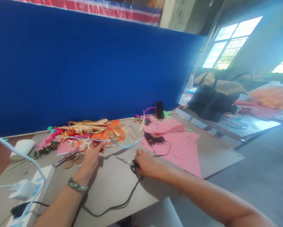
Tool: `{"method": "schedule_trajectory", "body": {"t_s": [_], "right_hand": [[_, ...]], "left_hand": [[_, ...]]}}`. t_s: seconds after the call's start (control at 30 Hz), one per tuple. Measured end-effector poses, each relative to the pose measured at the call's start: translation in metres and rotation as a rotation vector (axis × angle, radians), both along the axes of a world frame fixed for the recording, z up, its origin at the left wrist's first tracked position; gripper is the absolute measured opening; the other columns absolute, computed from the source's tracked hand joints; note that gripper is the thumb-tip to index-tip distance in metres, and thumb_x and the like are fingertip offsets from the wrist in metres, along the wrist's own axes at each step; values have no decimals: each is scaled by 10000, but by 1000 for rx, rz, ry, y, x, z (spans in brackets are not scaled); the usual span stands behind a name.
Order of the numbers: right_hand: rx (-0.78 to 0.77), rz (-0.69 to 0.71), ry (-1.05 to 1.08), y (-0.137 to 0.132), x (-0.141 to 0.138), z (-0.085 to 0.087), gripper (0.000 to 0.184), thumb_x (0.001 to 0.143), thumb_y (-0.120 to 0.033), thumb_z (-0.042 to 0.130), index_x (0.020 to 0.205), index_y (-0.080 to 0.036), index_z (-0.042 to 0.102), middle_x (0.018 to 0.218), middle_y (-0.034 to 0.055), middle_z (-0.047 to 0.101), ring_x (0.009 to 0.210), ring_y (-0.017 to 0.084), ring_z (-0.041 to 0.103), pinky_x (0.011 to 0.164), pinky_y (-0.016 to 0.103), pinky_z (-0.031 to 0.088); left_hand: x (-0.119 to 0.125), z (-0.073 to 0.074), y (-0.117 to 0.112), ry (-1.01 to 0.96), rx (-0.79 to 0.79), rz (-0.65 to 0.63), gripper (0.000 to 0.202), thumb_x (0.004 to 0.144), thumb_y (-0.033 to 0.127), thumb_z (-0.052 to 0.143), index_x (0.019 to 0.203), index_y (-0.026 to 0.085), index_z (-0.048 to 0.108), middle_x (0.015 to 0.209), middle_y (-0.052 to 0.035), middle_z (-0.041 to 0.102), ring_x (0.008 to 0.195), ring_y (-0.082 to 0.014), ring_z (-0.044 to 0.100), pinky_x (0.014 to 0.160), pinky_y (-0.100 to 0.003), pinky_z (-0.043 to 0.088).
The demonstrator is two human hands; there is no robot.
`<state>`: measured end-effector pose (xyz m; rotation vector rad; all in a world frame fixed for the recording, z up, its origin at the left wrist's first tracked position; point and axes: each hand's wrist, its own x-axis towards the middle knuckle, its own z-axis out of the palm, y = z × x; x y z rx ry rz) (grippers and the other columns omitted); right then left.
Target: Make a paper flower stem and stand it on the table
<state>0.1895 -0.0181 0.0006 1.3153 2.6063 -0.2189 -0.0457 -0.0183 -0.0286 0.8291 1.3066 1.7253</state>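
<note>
My left hand (93, 154) is closed in a pinch on a thin stem with a light blue ribbon (128, 145) at it. The ribbon's loose end trails off to the right in a curve. Pale petal-like husk pieces (86, 143) show just behind the fingers. On the table, my right hand (147, 164) has its fingers closed on the black handles of a pair of scissors (125, 160). The blades point left, toward my left hand, and look slightly apart.
Behind lie dried husks (89, 127) and orange paper (119, 126). A black glue gun (154, 138) rests on pink paper (179, 148). A power strip (43, 176), a white roll (23, 148) and a black cable (113, 208) are nearer left. A blue partition (89, 69) bounds the table's back.
</note>
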Motion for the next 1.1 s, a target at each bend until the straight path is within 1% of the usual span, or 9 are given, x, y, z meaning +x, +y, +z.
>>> {"method": "schedule_trajectory", "body": {"t_s": [0.1, 0.2, 0.37, 0.47, 0.57, 0.63, 0.77, 0.93, 1.1], "right_hand": [[7, 1, -40, 2, 5, 1, 285, 697, -249, 673, 926, -80, 688, 1053, 184, 598, 973, 305, 558, 807, 362, 424], [4, 0, -45, 5, 13, 3, 257, 706, -180, 630, 936, -79, 683, 974, 182, 638, 888, 289, 601, 746, 342, 427], [-97, 40, 153, 16, 36, 4, 58, 656, -184, 650, 702, -154, 630, 783, 65, 631, 718, 188, 570, 603, 254, 373], [-231, -3, 334, 24, 47, 9, 160, 614, -202, 683, 623, -171, 526, 630, -23, 535, 588, 115, 467, 529, 214, 315], [-247, -20, 529, 26, 52, 18, 307, 604, -307, 726, 633, -186, 445, 615, -53, 470, 579, 98, 403, 519, 203, 300], [-193, -12, 591, 25, 51, 23, 366, 606, -378, 736, 651, -190, 426, 645, -50, 470, 594, 100, 393, 529, 208, 302], [-165, 17, 535, 24, 44, 27, 362, 622, -396, 723, 656, -192, 426, 640, -47, 464, 576, 99, 381, 526, 217, 288], [-185, -14, 490, 27, 33, 23, 393, 641, -478, 705, 649, -193, 435, 628, -38, 457, 574, 104, 382, 512, 219, 276], [-203, -26, 488, 29, 19, 16, 388, 641, -493, 708, 661, -186, 472, 640, -25, 497, 578, 108, 405, 515, 219, 294]], "left_hand": [[1, 2, 0, -4, 10, -13, 329, 543, 313, 795, 668, 169, 527, 498, 46, 566, 444, -98, 502, 422, -203, 379], [2, 2, 0, -1, 20, -24, 334, 550, 326, 797, 679, 164, 536, 498, 48, 563, 441, -93, 499, 421, -200, 366], [5, 4, -1, -14, 49, -35, 310, 569, 307, 786, 679, 177, 527, 497, 53, 555, 431, -90, 481, 413, -201, 362], [7, 9, -4, 24, 42, -31, 293, 577, 322, 775, 645, 177, 529, 487, 48, 547, 430, -95, 477, 420, -212, 370], [9, 14, -7, 133, -1, -36, 282, 598, 355, 754, 620, 173, 539, 478, 34, 552, 434, -108, 488, 434, -227, 386], [12, 17, -10, 193, -25, -40, 278, 603, 362, 746, 625, 175, 540, 470, 32, 553, 433, -115, 495, 438, -233, 393], [18, 18, -14, 219, -5, -60, 274, 614, 359, 736, 697, 178, 548, 478, 41, 562, 433, -117, 497, 438, -234, 397], [23, 13, -13, 185, 8, -67, 324, 584, 387, 748, 718, 184, 536, 456, 44, 563, 401, -118, 495, 415, -235, 387], [24, 13, -12, 173, -9, -96, 343, 566, 398, 759, 709, 187, 530, 453, 44, 560, 401, -119, 501, 415, -236, 385]]}}
